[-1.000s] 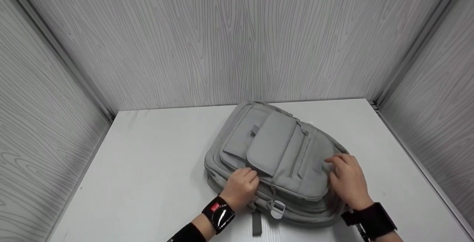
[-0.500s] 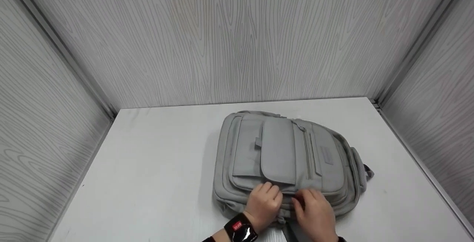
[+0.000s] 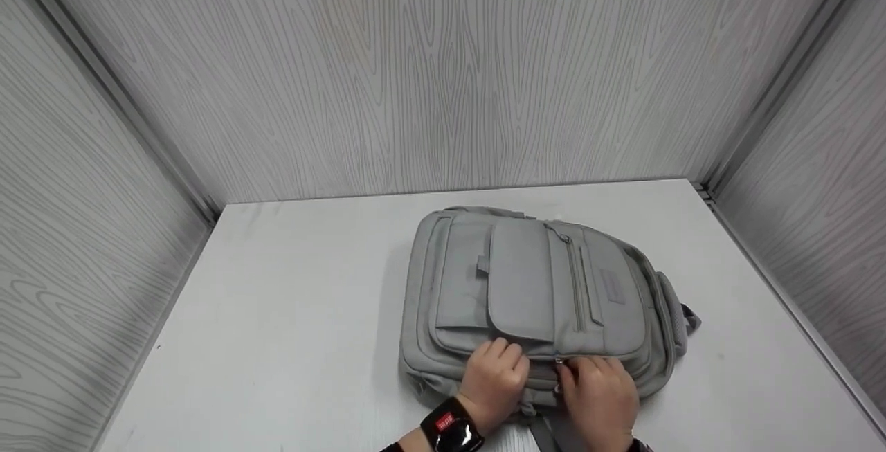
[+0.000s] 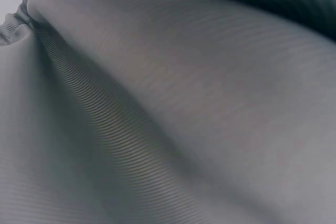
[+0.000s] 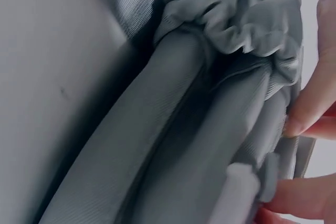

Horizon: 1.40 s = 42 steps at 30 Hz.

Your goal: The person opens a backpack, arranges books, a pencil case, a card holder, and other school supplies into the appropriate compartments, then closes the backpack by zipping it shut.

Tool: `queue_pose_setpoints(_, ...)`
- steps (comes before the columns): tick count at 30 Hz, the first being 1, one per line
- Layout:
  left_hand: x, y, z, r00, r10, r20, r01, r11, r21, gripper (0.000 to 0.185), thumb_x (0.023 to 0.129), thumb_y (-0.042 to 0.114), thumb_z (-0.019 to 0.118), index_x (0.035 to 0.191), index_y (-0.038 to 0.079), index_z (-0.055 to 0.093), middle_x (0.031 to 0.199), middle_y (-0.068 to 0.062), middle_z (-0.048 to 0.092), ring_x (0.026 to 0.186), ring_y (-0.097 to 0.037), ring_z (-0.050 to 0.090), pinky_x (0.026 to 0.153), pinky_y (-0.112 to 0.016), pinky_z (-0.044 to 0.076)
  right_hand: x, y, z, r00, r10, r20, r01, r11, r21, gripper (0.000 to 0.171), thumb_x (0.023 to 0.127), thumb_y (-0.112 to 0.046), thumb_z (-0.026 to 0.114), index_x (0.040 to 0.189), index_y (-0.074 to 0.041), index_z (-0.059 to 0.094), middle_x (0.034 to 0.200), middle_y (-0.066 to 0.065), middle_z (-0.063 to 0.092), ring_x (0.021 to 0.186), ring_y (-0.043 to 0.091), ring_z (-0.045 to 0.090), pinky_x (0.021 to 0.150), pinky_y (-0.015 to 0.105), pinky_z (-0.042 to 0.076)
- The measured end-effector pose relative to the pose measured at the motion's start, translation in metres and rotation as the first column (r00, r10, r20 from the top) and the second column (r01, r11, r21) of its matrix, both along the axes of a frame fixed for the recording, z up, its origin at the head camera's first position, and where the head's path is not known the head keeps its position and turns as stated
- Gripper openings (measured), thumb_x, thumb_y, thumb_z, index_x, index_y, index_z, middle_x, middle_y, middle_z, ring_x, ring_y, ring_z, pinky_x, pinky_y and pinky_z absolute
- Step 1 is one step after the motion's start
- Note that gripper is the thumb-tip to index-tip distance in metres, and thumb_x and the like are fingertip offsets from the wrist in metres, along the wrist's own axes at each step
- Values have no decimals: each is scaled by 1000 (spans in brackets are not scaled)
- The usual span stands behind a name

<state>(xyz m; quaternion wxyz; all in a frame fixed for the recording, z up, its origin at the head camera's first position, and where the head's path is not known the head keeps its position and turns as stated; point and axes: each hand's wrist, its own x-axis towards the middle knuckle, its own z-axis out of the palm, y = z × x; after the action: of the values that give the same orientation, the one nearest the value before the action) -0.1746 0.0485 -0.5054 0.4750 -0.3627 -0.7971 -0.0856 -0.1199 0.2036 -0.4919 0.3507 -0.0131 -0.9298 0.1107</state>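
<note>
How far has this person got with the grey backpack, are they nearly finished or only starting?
Looks like an early stage. Done: the grey backpack lies flat on the white table, front pockets up, near edge toward the person. In hand: the left hand rests on that near edge, while the right hand pinches something small there, apparently a zip pull. Left: every pocket and seam in view looks closed, so nothing seems opened yet.

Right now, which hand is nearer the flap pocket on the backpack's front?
Left. The left hand touches the backpack just below the flap pocket; the right hand sits lower and further right.
</note>
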Motion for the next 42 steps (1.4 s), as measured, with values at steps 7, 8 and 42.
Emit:
queue_pose_setpoints(7, -1, 2, -1, 1000, -2, -25, 3, 999, 42, 14, 66, 4, 55, 60, 17, 57, 67, 6, 53, 61, -12, 49, 56, -24, 39, -1, 3, -7, 994, 53, -91, -55, 998, -24, 19, 61, -2, 87, 69, -3, 69, 64, 9, 66, 61, 28, 52, 58, 41, 45)
queue_pose_setpoints(8, -1, 3, -2, 1000, -8, -26, 9, 999, 50, 14, 66, 3, 55, 62, 16, 58, 69, 6, 55, 62, -12, 50, 57, -24, 40, 0, 2, -7, 994, 59, -89, -62, 997, -35, 19, 61, -1, 86, 69, -3, 69, 64, 9, 66, 61, 27, 52, 58, 41, 45)
queue_pose_setpoints(42, -24, -29, -1, 999, -39, 1, 39, 999, -37, 10, 75, 12, 66, 73, 18, 73, 71, 8, 63, 66, -10, 55, 59, -22, 47, 15, 60, 12, 987, 53, 152, -14, 968, -249, 18, 76, -5, 73, 72, -14, 59, 57, -9, 58, 50, -4, 41, 47, 23, 34)
